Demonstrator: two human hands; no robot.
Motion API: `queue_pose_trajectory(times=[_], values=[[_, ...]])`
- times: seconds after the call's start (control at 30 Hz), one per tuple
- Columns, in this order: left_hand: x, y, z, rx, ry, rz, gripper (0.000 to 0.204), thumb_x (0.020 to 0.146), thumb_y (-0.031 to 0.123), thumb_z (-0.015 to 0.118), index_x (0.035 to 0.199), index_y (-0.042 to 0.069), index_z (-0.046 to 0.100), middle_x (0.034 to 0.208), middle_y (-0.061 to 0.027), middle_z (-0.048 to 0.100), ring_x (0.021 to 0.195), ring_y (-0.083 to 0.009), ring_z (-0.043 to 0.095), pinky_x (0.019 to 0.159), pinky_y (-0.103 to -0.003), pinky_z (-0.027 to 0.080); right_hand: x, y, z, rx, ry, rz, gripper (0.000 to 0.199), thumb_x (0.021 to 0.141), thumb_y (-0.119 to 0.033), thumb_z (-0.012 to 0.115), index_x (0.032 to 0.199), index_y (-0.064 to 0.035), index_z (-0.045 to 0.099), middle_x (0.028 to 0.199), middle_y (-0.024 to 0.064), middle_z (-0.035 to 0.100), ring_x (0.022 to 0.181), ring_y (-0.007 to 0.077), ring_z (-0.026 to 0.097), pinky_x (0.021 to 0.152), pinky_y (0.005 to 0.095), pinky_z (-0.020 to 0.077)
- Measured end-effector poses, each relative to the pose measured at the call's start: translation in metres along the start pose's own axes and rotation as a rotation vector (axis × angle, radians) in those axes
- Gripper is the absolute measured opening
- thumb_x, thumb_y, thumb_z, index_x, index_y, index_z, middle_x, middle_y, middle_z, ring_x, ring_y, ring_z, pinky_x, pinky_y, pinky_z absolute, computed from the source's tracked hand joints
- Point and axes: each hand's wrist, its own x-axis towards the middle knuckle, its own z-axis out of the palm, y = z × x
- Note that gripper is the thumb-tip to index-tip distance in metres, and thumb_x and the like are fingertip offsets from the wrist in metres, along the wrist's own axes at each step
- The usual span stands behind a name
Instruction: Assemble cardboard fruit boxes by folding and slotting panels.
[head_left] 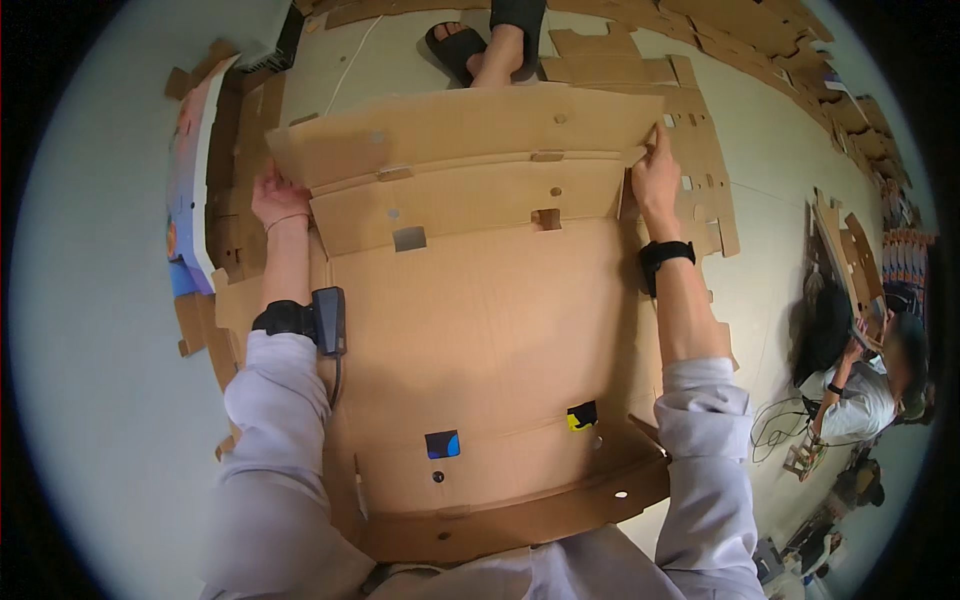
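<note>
A large brown cardboard box lies opened out in front of me, its inner side up. Its raised far flap stands folded along a crease, with slots and small round holes in it. My left hand is closed on the flap's left end, some fingertips hidden behind the board. At the right end my right hand grips the flap, index finger stretched up along its edge and the other fingers curled. Two cut-outs sit in the wall nearest me.
More flat cardboard lies beneath and to the right. A printed box stands at left. Feet in black sandals are beyond the flap. At far right another person handles cardboard near looped cables.
</note>
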Motion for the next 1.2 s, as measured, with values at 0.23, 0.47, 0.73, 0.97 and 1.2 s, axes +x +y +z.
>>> queue_pose_trajectory(times=[0.23,0.47,0.73,0.97,1.2], values=[[0.022,-0.003,-0.018,-0.086,-0.515,0.106,0.043,0.101,0.03,0.042,0.135,0.008,0.055,0.137,-0.011,0.057,0.127,-0.0279,0.051,0.108,-0.048,0.038,-0.014,-0.026,0.002,0.861,0.295,0.177,0.064,0.091,-0.003,0.045,0.152,-0.0035,0.024,0.117,0.02,0.063,0.102,0.0377,0.064,0.094,0.0481,0.0507],[-0.013,0.0,-0.005,-0.545,-0.864,-0.32,0.032,0.099,0.02,0.056,0.13,0.012,0.06,0.121,-0.0056,0.064,0.12,-0.0194,0.057,0.099,-0.04,0.046,-0.031,-0.015,-0.036,1.94,0.153,0.57,0.041,0.094,-0.005,0.047,0.135,-0.0038,0.051,0.105,0.014,0.065,0.094,0.0265,0.065,0.09,0.0418,0.0542],[-0.058,-0.023,0.067,0.906,-0.459,-0.165,0.076,0.082,0.022,0.081,0.147,0.009,0.044,0.137,-0.0107,0.057,0.124,-0.0238,0.055,0.101,-0.036,0.046,0.006,-0.013,0.03,0.386,-0.326,-0.012,0.028,0.093,-0.014,0.059,0.115,-0.0023,0.072,0.098,0.01,0.07,0.09,0.0182,0.064,0.081,0.0309,0.0477],[-0.084,-0.025,0.086,1.124,-0.48,0.009,0.091,0.068,0.011,0.087,0.145,0.0,0.04,0.139,-0.0156,0.055,0.126,-0.0252,0.054,0.108,-0.035,0.04,0.002,-0.016,0.059,0.544,-0.143,0.346,0.05,0.087,-0.021,0.073,0.13,-0.0001,0.057,0.087,0.0035,0.064,0.078,0.0132,0.057,0.07,0.0304,0.0476],[-0.111,0.013,0.087,1.329,-0.635,0.57,0.041,0.068,0.009,0.082,0.103,0.003,0.061,0.105,-0.014,0.07,0.101,-0.0291,0.067,0.09,-0.035,0.052,-0.005,-0.006,-0.008,0.159,-0.346,-0.232,0.039,0.079,-0.016,0.075,0.109,-0.0007,0.056,0.085,0.0193,0.067,0.08,0.0292,0.067,0.068,0.0401,0.0493]])
